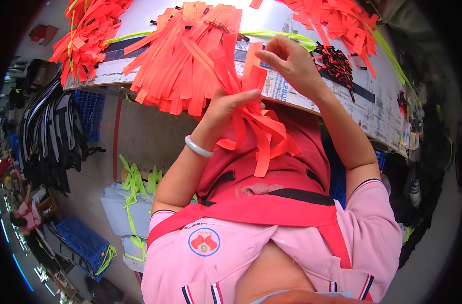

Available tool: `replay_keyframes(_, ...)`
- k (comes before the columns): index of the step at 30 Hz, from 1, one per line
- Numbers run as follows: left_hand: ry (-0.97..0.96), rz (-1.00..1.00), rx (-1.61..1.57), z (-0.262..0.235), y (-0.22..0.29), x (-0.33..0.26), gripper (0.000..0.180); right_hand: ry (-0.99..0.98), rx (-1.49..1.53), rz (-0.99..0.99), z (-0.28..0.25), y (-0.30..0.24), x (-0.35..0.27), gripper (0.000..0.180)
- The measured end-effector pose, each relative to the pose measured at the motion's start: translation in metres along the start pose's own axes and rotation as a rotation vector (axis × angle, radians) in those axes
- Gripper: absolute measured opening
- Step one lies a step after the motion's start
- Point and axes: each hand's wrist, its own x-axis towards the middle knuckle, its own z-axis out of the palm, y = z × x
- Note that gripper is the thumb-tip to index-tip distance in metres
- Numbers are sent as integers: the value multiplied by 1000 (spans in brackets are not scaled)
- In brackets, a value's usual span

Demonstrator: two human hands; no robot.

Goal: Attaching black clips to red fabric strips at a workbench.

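Several heaps of orange fabric strips spread across a worktable [302, 96], seen left to right from overhead. Heaped at the table's left corner: one loose orange pile [86, 33], threaded with a yellow-green cord. Fanned over the near edge just right of it: the largest pile [183, 58], its ends hanging past the rim. Below, off the table: yellow-green straps [133, 185] on grey sheets, blue crates [81, 238] on the floor. Centre frame, raised in front of the near edge: left hand [223, 109], white bangle [198, 147] on the wrist, fingers and thumb closed around a gathered bunch of strips [259, 129], tails drooping toward a red apron. Above and right: right hand [292, 63], fingertips pinching the top of a single strip [254, 71] standing out of that bunch. Farther right on the table: small black clips [337, 63], another orange heap [340, 20] toward the far right corner. Judged from the piles, only a small bunch gathered, far more strips lying loose.
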Motion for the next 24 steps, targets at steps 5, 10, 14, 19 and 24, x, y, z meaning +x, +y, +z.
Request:
replay_keyframes(5, -21, 15, 29, 2, -3, 3, 18, -211, 94, 60, -1, -14, -6, 23)
replay_keyframes(10, -31, 53, 41, -3, -19, 6, 22, -242, -310, -112, 2, -40, -4, 36)
replay_keyframes(14, -60, 126, 140, -3, -22, 7, 16, -143, -363, -312, 22, -22, -15, 36)
replay_keyframes(19, -46, 121, 151, 0, -17, 5, 15, -161, -149, -63, 10, -18, 1, 29)
replay_keyframes(24, -43, 94, 161, 1, -19, 9, 15, 131, -260, -448, 17, -36, 10, 27)
